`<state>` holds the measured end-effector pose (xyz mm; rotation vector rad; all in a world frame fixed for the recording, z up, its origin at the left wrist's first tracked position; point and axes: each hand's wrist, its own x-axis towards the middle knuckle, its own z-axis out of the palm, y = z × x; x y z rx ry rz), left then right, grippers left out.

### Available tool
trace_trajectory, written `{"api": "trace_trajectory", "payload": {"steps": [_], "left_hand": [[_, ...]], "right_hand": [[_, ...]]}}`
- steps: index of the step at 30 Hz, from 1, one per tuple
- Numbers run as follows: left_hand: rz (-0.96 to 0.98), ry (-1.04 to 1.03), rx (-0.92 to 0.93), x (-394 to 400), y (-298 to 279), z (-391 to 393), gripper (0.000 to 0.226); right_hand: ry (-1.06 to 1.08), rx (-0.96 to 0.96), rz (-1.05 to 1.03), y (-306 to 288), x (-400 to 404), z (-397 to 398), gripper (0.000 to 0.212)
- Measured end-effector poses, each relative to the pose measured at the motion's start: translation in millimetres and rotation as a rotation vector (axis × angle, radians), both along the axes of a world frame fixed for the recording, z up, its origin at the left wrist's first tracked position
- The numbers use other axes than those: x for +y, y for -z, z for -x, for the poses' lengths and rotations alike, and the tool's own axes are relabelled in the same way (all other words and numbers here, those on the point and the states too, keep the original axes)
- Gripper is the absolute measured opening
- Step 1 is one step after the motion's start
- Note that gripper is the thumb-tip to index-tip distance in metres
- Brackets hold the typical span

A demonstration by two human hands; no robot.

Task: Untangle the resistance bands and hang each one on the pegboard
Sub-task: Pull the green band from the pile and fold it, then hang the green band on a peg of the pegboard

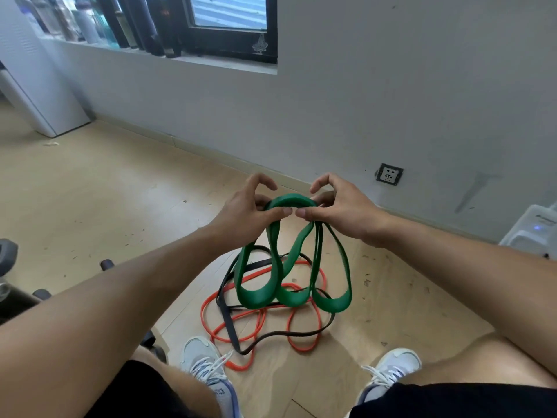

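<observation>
Both hands, left hand (250, 206) and right hand (340, 209), pinch the flat, looped green rubber band (289, 285) above the thin orange band (304, 339) on the floor (105, 191).

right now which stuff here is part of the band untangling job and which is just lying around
Part of the job:
green band, pinched at its top by left hand and right hand
orange band on the floor
black band on the floor, one strand rising toward the right hand

Just lying about:
bottles on the windowsill
wall socket
white appliance
</observation>
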<state>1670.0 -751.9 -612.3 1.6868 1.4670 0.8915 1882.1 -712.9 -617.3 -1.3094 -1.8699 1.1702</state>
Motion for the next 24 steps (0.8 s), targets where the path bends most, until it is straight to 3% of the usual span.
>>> {"api": "trace_trajectory", "payload": {"steps": [6, 12, 18, 24], "left_hand": [[-0.114, -0.056, -0.169, 8, -18, -27, 0.022], [-0.078, -0.032, -0.254, 22, -40, -58, 0.022], [-0.164, 0.026, -0.283, 61, -126, -98, 0.028], [-0.414, -0.02, -0.163, 72, -212, -139, 0.029]], "right_hand": [[0.072, 0.131, -0.008, -22, 1, -19, 0.039], [0.243, 0.363, -0.035, -49, -3, -45, 0.034], [0.33, 0.438, -0.219, -132, 15, -73, 0.027], [0.326, 0.451, -0.36, -224, 23, -104, 0.024]]}}
